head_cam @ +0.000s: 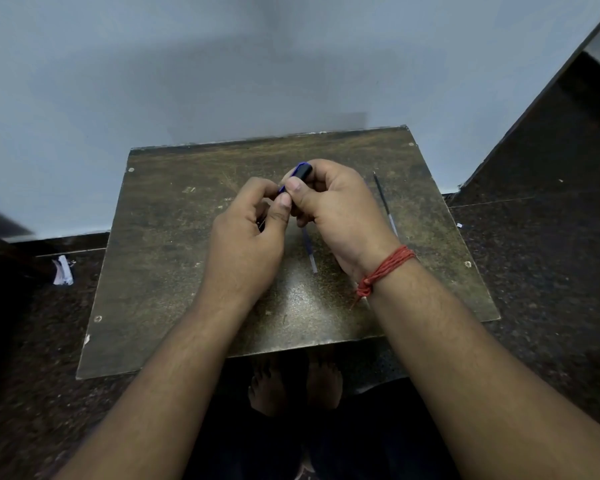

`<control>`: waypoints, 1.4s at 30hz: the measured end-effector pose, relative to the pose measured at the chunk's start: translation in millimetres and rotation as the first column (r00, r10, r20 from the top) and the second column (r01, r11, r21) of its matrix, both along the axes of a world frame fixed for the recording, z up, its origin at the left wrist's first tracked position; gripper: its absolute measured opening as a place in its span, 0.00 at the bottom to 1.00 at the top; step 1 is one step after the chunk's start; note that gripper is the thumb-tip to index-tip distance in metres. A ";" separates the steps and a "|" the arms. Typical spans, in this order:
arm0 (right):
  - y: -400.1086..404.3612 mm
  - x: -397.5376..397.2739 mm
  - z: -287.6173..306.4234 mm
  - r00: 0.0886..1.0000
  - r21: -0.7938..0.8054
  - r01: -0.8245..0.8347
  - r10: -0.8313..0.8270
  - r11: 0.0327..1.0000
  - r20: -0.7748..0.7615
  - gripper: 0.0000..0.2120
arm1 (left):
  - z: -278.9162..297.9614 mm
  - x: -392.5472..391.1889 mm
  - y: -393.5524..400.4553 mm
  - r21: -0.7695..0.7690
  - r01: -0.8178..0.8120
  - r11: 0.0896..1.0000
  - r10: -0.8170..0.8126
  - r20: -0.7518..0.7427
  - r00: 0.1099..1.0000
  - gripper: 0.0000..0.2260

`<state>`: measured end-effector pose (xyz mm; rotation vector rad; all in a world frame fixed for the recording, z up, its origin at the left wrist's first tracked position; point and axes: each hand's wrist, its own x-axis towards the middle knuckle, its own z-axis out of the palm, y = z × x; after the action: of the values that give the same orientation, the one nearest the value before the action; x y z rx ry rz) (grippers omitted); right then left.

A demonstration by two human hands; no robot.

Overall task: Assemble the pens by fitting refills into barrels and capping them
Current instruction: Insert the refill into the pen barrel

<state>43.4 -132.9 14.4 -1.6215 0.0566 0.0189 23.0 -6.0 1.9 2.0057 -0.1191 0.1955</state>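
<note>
Both hands are meeting over the middle of a worn brown table point(174, 271), a little toward its twelve o'clock edge. The right hand point(336, 209) is curling its fingers and thumb round a pen cap point(300, 173), dark with a blue rim, whose closed end is poking out above the knuckles toward twelve o'clock. The left hand point(246, 233) is sitting at nine o'clock of the right one, touching it, with its fingers curled in and its thumb pressing up beside the right thumb; it is pinching something thin and dark, most likely the barrel, but the fingers are hiding nearly all of it, so what it is cannot be told for sure. A red thread bracelet point(383, 268) is wrapping the right wrist. Under the right palm, at about six o'clock of the cap, a thin pale refill point(309, 252) is lying flat on the table, its lower end pointing toward six o'clock. A second refill point(384, 202), dark along its upper half and pale lower down, is lying at three o'clock of the right hand, just beside it, slanting from twelve toward five o'clock. Off the table, at nine o'clock on the dark speckled floor point(534, 271), a crumpled scrap of paper point(63, 270) is lying. A pale wall point(187, 71) is rising behind the table's far edge.
</note>
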 end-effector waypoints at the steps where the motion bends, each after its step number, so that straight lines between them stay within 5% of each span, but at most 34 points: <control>1: -0.1 0.1 0.3 1.000 0.005 0.002 -0.002 1.000 0.002 0.03 | 0.3 0.0 -0.1 0.002 0.001 1.000 -0.001 0.005 1.000 0.04; 8: -2.6 3.0 1.3 0.998 0.063 -0.015 0.011 0.998 0.065 0.07 | 2.3 -2.2 -1.8 0.027 0.002 1.000 -0.003 0.003 1.000 0.06; 13: -23.5 17.3 5.2 0.954 0.299 0.261 -0.293 0.918 0.064 0.09 | -4.3 -1.9 2.2 0.006 -0.020 1.000 0.020 -0.008 1.000 0.06; 16: -37.6 20.3 0.9 0.917 -0.027 0.369 -0.359 0.929 0.171 0.06 | -4.3 -1.5 4.5 -0.015 -0.057 0.998 0.057 -0.028 0.998 0.08; 18: -34.2 17.2 -2.7 0.951 -0.318 0.294 -0.243 0.901 0.193 0.03 | -4.9 -1.0 3.7 -0.040 -0.081 0.996 0.079 -0.056 0.995 0.09; 22: -10.3 5.7 -8.3 0.990 -0.725 0.095 0.011 0.682 0.140 0.15 | -5.6 1.8 5.1 -0.061 -0.137 0.989 0.132 -0.079 0.988 0.09; 26: 13.2 -6.7 -11.3 0.975 -0.852 0.074 0.144 0.518 0.172 0.15 | -7.5 6.1 8.2 -0.085 -0.185 0.979 0.176 -0.103 0.979 0.09; 34: 22.0 -9.1 -17.6 0.972 -0.886 0.115 0.135 0.449 0.194 0.11 | -6.3 5.6 8.4 -0.067 -0.182 0.981 0.174 -0.103 0.979 0.09; 38: 16.9 -4.7 -12.1 0.974 -0.861 0.130 0.100 0.491 0.204 0.08 | -5.4 4.1 7.5 -0.082 -0.153 0.985 0.144 -0.101 0.984 0.07; 42: 5.0 2.9 2.2 0.976 -0.524 0.184 -0.091 0.832 0.198 0.09 | -4.3 2.8 5.2 -0.089 -0.116 0.989 0.108 -0.094 0.990 0.03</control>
<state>46.2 -128.0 16.6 -2.1783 0.0536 -0.2678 25.7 -0.7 -2.4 1.9253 0.0588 0.1793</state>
